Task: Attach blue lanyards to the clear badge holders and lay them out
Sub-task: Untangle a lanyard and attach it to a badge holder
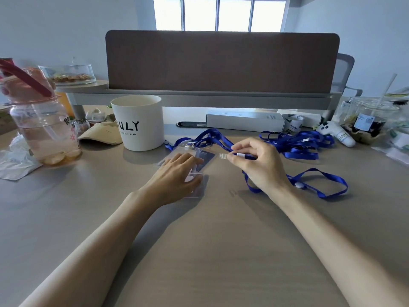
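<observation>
Head view, looking down over a pale wooden surface (199,251). Left hand (177,173) flat, palm down, fingers (192,157) released and spread, pressing on a clear badge holder (194,189) lying on the surface; more clear holders (188,149) just beyond the fingertips, one with a dark card (205,160) inside. Right hand (259,165) raised just above the surface, thumb and forefinger clenched on the clip end (240,154) of a blue lanyard (321,185), a small clear tab (223,156) sticking out toward the left hand. Strap of that lanyard trailing under the right wrist and looping on the surface to the right. Loose heap of further blue lanyards (296,142) behind the right hand, another blue strap (208,136) tangled over the far holders. Around: white cup (138,122) lettered in black, close behind the left hand; pink water bottle (42,120) far left; beige cap (101,134) between the two; long white box (245,121) under the brown partition (221,60); plush toy (336,132) and a clear drink cup (371,120) at the right. Nothing standing between the two hands.
</observation>
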`<state>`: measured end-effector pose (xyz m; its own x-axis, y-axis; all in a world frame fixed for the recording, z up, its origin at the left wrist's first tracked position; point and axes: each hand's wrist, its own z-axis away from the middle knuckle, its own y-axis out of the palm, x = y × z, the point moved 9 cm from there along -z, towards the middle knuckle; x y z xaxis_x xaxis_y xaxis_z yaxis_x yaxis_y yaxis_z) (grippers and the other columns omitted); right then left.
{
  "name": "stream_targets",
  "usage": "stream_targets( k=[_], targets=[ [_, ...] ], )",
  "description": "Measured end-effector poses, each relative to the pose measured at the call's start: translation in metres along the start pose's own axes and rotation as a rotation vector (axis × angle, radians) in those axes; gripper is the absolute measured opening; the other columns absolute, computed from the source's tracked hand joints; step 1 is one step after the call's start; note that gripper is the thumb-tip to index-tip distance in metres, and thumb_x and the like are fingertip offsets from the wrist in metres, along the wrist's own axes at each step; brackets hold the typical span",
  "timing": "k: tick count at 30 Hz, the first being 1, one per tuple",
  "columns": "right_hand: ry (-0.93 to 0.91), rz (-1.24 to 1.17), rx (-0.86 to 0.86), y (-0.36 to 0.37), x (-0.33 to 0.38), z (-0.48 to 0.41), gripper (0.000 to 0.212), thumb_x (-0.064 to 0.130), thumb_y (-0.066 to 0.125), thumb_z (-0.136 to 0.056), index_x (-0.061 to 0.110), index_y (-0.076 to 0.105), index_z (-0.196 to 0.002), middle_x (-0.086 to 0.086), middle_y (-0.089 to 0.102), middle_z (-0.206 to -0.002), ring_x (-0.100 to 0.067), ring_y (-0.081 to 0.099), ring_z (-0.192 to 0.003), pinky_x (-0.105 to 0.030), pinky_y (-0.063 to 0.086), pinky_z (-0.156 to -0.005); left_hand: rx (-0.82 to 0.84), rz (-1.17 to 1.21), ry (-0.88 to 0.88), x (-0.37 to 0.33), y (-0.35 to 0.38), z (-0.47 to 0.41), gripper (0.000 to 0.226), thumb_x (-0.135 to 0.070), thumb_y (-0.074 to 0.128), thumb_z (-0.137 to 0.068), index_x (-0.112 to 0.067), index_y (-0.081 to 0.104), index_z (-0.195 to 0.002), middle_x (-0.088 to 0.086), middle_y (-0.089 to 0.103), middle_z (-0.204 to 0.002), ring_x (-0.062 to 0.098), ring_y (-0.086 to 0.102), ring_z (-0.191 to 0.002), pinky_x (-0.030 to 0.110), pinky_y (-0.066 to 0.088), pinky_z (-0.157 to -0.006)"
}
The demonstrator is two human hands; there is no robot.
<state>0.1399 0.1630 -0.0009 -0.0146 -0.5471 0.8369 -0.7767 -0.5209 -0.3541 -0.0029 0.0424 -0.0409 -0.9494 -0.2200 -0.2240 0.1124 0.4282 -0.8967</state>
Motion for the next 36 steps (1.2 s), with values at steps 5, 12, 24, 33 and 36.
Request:
stream_targets(
  k=[5,12,24,33,36],
  targets=[
    [0.094,-0.055,-0.008,-0.004,-0.014,-0.006,0.012,0.02,0.078,-0.081,0.019,0.072,-0.092,0.011,0.074,-0.084,0.003,0.066,-0.078,0.0,0.042,-0.061,-0.006,0.039,-0.045,0.006,-0.001,-0.002,0.061,-0.069,0.029,-0.078,-0.032,0.061,-0.115,-0.013,0.05,-0.128,0.011,0.038,-0.122,0.03,0.028,-0.092],
    [0.18,-0.333,0.035,0.005,-0.01,-0.006,0.022,0.014,0.078,-0.08,0.012,0.068,-0.1,0.001,0.076,-0.085,-0.004,0.07,-0.075,-0.01,0.049,-0.067,0.153,0.199,-0.078,-0.021,0.007,-0.002,0.058,-0.069,0.051,-0.075,-0.036,0.056,-0.122,-0.013,0.045,-0.134,0.009,0.031,-0.127,0.034,0.022,-0.103],
    [0.138,-0.53,0.051,0.023,0.073,-0.038,0.016,0.021,0.084,-0.075,0.018,0.076,-0.089,-0.001,0.077,-0.088,-0.014,0.071,-0.084,-0.024,0.055,-0.076,-0.034,0.937,-0.284,-0.044,-0.018,-0.029,0.049,-0.034,0.07,-0.084,-0.026,0.052,-0.129,-0.009,0.061,-0.12,0.012,0.059,-0.105,0.024,0.05,-0.088],
    [0.127,-0.688,0.033,-0.007,0.108,-0.049,0.029,0.016,0.077,-0.08,0.003,0.071,-0.106,-0.008,0.073,-0.099,-0.005,0.066,-0.076,-0.016,0.046,-0.076,0.116,0.903,-0.286,-0.072,-0.003,-0.046,0.037,-0.033,0.068,-0.085,-0.02,0.057,-0.118,-0.006,0.064,-0.111,0.009,0.059,-0.09,0.022,0.048,-0.08],
    [0.139,-0.658,0.022,-0.028,0.108,-0.051,0.014,0.019,0.076,-0.08,0.015,0.072,-0.092,0.003,0.073,-0.089,0.002,0.064,-0.07,-0.025,0.035,-0.079,0.185,0.906,-0.323,-0.074,-0.002,-0.047,0.017,-0.021,0.05,-0.097,-0.01,0.064,-0.096,0.002,0.07,-0.084,0.004,0.055,-0.057,0.017,0.041,-0.055]
  ],
)
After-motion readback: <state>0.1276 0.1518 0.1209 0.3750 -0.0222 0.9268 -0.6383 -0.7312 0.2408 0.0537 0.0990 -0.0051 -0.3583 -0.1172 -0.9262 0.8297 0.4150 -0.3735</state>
